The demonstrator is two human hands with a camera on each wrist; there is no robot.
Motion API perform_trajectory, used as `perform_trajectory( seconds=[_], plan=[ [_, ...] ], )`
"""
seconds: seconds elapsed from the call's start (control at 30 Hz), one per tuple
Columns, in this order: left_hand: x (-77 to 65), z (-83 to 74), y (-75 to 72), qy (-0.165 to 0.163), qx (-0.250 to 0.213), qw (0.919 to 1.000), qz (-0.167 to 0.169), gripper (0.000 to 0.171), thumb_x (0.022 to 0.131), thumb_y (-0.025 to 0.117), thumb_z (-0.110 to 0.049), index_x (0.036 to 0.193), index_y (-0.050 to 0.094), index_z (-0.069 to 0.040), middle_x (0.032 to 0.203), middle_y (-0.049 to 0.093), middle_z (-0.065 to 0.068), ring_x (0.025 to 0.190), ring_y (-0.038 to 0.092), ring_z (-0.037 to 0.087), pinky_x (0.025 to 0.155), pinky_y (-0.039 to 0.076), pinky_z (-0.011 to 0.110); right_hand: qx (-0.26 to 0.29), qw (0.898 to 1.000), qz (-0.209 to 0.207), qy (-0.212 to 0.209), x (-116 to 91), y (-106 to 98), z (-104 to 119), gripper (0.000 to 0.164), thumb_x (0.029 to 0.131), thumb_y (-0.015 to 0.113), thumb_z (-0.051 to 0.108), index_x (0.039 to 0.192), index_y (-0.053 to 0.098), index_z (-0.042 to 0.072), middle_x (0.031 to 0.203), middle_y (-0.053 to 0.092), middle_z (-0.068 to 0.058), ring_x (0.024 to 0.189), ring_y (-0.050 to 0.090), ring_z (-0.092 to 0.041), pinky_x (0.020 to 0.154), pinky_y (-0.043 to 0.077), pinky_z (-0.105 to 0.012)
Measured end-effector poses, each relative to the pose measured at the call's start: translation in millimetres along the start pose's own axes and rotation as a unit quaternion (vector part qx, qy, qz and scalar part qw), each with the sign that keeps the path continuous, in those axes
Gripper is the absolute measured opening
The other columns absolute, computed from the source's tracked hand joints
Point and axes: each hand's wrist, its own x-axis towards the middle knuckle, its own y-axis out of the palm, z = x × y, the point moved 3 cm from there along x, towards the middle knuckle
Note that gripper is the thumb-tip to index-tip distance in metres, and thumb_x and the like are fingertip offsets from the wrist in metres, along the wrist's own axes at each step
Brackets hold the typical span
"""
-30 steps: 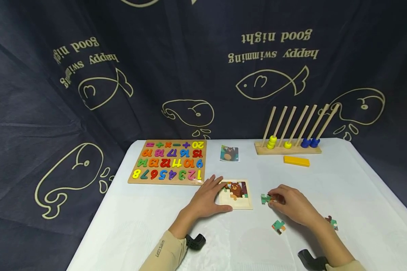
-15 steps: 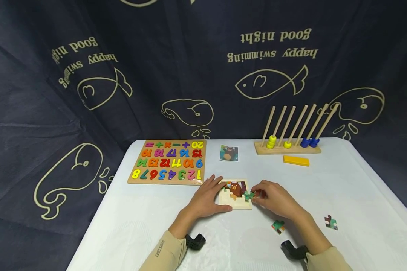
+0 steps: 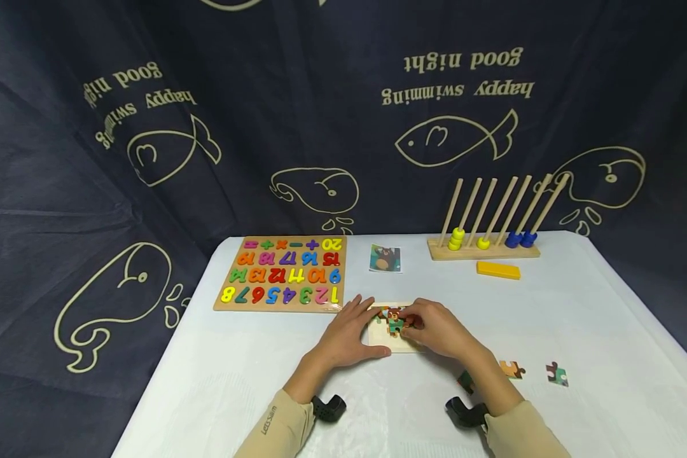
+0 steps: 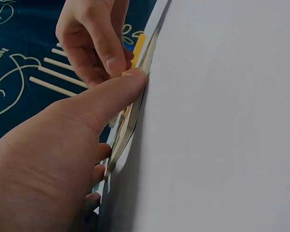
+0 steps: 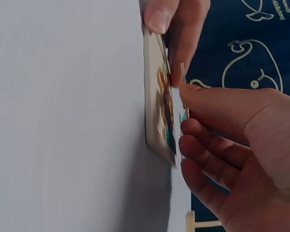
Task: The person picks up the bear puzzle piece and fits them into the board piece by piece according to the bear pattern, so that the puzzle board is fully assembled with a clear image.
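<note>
A bear jigsaw puzzle board (image 3: 380,343) lies on the table with a pale frame and some pieces fitted. My left hand (image 3: 347,334) holds its left side, thumb at the near edge and fingers toward the far corner. Over the board, my right hand (image 3: 442,331) pinches a green puzzle piece (image 3: 395,326) between thumb and fingers. The right wrist view shows this piece edge-on, a little apart from the board. Loose pieces lie to the right: an orange-brown piece (image 3: 512,369), a brown-green piece (image 3: 557,374) and a dark green piece (image 3: 465,381), partly hidden by my right arm.
A wooden number board (image 3: 280,275) sits at the back left. Behind the puzzle is a bear picture card (image 3: 385,259). At the back right are a peg counter with beads (image 3: 485,252) and a yellow block (image 3: 498,270). A dark curtain (image 3: 320,127) rises behind the table.
My right hand has carried the green piece leftward from beside the puzzle board to over its middle. The orange-brown loose piece has come into view behind my forearm. My left hand stays put.
</note>
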Motion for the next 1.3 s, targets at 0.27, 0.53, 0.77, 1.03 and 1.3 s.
perform_trajectory(
  seconds=[0.27,0.53,0.77,1.03,1.3],
  plan=[
    [-0.3,0.4,0.1,0.003,-0.005,0.9999,-0.01,0.086,0.079,0.054,-0.074,0.146,0.044,-0.02,0.155,0.029,0.0,0.144,0.014,0.025,0.113,0.021,0.049,-0.001,1.0,0.008,-0.021,10,13,8,0.027,0.081,0.077,0.018,0.106,0.071,0.008,0.086,0.058,0.006,0.073,0.052,-0.01,0.066,0.045,-0.029],
    [0.6,-1.8,-0.3,0.021,-0.002,0.9995,-0.024,0.063,0.095,0.047,-0.055,0.144,0.047,-0.016,0.153,0.033,0.004,0.143,0.018,0.027,0.115,0.018,0.044,-0.013,1.0,-0.016,-0.02,11,19,9,0.028,0.082,0.077,0.019,0.107,0.071,0.007,0.085,0.056,0.004,0.072,0.049,-0.01,0.063,0.044,-0.028],
    [0.6,0.0,-0.4,0.027,-0.002,0.9993,-0.025,0.057,0.098,0.044,-0.049,0.144,0.047,-0.015,0.153,0.033,0.004,0.143,0.019,0.027,0.115,0.018,0.043,-0.008,1.0,-0.016,-0.018,10,19,10,0.027,0.09,0.069,0.022,0.114,0.071,0.009,0.09,0.057,0.006,0.076,0.051,-0.009,0.067,0.045,-0.031],
    [0.7,0.9,0.6,0.025,0.006,0.9992,-0.029,0.044,0.102,0.043,-0.032,0.143,0.047,-0.016,0.152,0.034,0.004,0.143,0.019,0.027,0.116,0.017,0.041,-0.032,0.998,-0.02,-0.04,6,20,12,0.022,0.09,0.068,0.018,0.109,0.075,0.009,0.092,0.057,0.006,0.081,0.053,-0.01,0.073,0.049,-0.034],
    [0.8,1.4,1.5,0.02,0.003,0.9993,-0.03,0.043,0.102,0.043,-0.028,0.143,0.048,-0.016,0.153,0.034,0.003,0.143,0.019,0.026,0.116,0.016,0.04,-0.082,0.994,-0.019,-0.073,0,18,22,0.025,0.089,0.07,0.021,0.109,0.074,0.008,0.093,0.055,0.004,0.081,0.05,-0.01,0.071,0.048,-0.033]
  ],
)
